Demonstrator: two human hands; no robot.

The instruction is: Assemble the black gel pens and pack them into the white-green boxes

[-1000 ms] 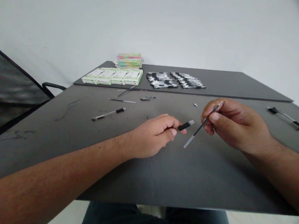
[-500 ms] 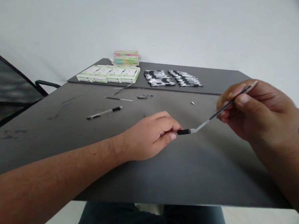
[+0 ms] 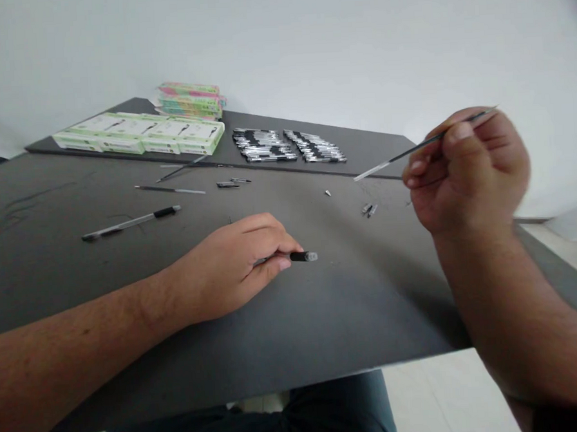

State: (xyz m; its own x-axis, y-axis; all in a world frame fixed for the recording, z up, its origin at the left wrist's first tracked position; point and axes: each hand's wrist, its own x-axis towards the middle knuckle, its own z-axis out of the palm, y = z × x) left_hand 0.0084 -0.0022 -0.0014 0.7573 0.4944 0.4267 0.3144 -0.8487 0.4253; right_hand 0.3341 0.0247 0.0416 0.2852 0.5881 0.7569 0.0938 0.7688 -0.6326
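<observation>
My left hand rests low over the table, its fingers closed round a pen barrel; only the black grip end with its clear tip sticks out to the right. Raised at the right, my right hand pinches a thin ink refill between thumb and fingers. The refill slants, its clear end pointing down to the left, apart from the barrel. Beyond my left hand lies a pen with a black grip. A small white cone tip and several small pen parts lie between the hands.
Loose refills and black pen caps lie on the grey table. On a raised board at the back are two rows of pens, white-green boxes and a stack of colourful packets.
The refill has come out of the barrel's end, and my right hand has lifted it up and away. The view has swung right, bringing small pen parts into sight.
</observation>
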